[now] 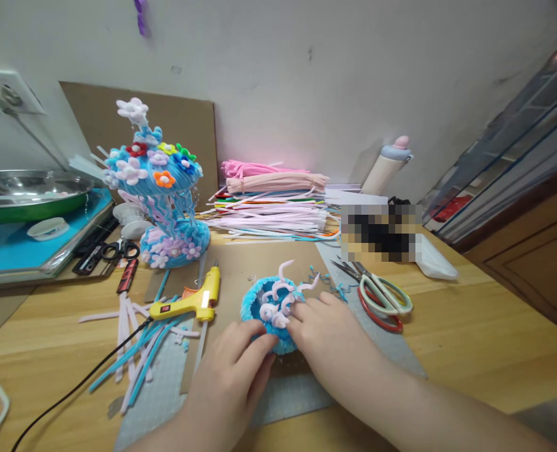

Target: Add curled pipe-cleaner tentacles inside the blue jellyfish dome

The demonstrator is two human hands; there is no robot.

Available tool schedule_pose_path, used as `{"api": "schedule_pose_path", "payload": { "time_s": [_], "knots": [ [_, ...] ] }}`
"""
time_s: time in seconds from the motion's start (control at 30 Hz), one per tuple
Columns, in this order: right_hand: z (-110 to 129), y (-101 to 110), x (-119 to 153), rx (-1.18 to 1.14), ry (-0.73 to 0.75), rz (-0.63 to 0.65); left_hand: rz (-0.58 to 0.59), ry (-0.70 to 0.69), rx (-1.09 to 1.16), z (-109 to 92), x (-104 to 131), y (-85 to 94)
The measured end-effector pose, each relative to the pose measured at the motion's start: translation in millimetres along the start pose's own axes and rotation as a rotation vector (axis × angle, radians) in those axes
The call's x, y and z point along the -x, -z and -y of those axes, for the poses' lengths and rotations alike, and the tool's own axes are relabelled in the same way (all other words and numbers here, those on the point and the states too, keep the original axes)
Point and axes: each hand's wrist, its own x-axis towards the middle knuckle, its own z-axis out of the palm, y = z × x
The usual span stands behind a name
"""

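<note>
A fuzzy blue pipe-cleaner bowl [247,304] sits on the cardboard in front of me, its opening turned up. Curled pale pink pipe cleaners [270,311] fill the inside, and some stick out past the rim. My left hand [236,361] pinches the near-left edge of the bowl between thumb and fingers. At the right side, my right hand [328,333] is closed with its fingertips on the pale curls; the exact grip is hidden behind the knuckles. To the left lies a yellow hot glue gun [189,307], nozzle pointing away from me.
A blue flower-covered pipe-cleaner piece [159,172] stands back left. Loose pipe-cleaner strips [135,358] lie beside the glue gun's black cord. Scissors [382,295] rest at the right. Bundled pipe cleaners [273,207] are stacked by the wall, near a bottle [382,169].
</note>
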Motion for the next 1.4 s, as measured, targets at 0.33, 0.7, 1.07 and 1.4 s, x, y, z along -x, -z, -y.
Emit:
{"api": "schedule_pose_path", "payload": {
  "time_s": [0.33, 0.7, 1.07, 1.4],
  "knots": [
    [-2.4, -10.5, -3.8, 0.018, 0.040, -0.044, -0.009, -0.001, 0.001, -0.8, 2.3, -1.0],
    [0.4, -5.0, -5.8, 0.017, 0.042, -0.014, -0.009, 0.005, 0.012, -2.1, -0.4, -0.4],
    [0.4, -11.4, -5.9, 0.025, 0.040, -0.021, -0.013, -0.004, 0.012, -2.0, 0.0, 0.0],
    [-8.1, 4.3, 12.0, -0.323, -0.078, -0.023, -0.003, 0.015, 0.027, -1.7, 0.4, 0.6]
  ]
}}
